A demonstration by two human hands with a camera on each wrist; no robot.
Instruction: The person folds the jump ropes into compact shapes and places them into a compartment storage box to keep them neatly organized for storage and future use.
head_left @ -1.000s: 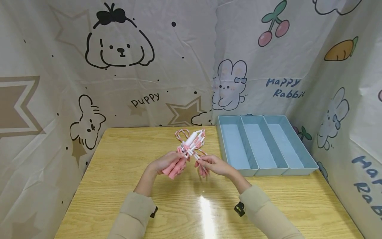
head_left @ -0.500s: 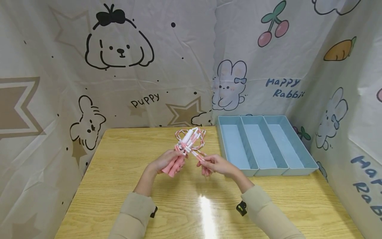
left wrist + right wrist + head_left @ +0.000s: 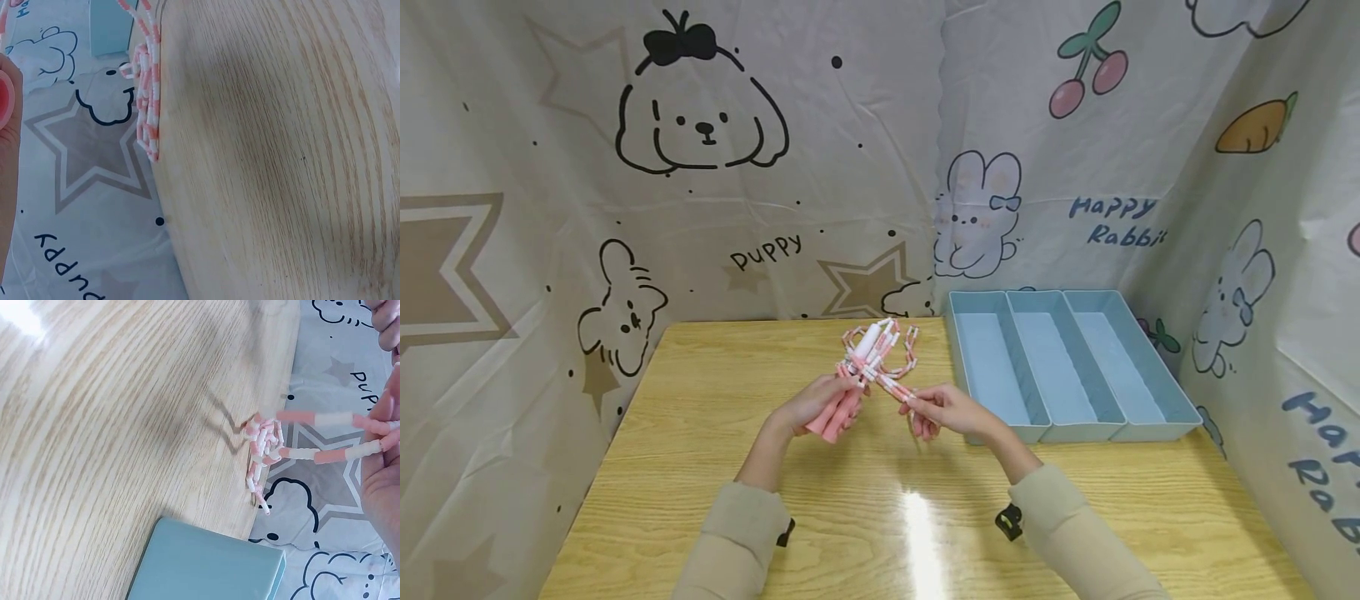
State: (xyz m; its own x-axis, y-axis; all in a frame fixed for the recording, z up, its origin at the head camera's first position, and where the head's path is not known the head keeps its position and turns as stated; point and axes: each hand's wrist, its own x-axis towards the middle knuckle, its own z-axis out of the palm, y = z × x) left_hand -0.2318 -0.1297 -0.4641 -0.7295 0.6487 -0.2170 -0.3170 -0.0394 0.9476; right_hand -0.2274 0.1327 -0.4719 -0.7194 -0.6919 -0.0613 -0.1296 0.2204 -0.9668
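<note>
A beaded jump rope [image 3: 892,388] in pink and white, its cord gathered in loops, is held between both hands above the table. My left hand [image 3: 812,406] grips its two pink handles [image 3: 833,421] near where the cord crosses them; a white handle section [image 3: 867,342] sticks out beyond. My right hand [image 3: 947,410] pinches a doubled length of the beaded cord and stretches it away from the bundle. In the right wrist view, two cord strands [image 3: 330,455] run to the right hand [image 3: 380,487]. Looped cord [image 3: 149,100] also shows in the left wrist view.
A light blue tray [image 3: 1045,432] with three long compartments stands at the back right of the wooden table [image 3: 715,533], close to the right hand. Behind and at both sides hangs a printed cloth [image 3: 865,100].
My right hand has moved slightly right, drawing the cord strands out longer and straighter from the bundle. The left hand stays nearly in place, its bundle shifted a little left.
</note>
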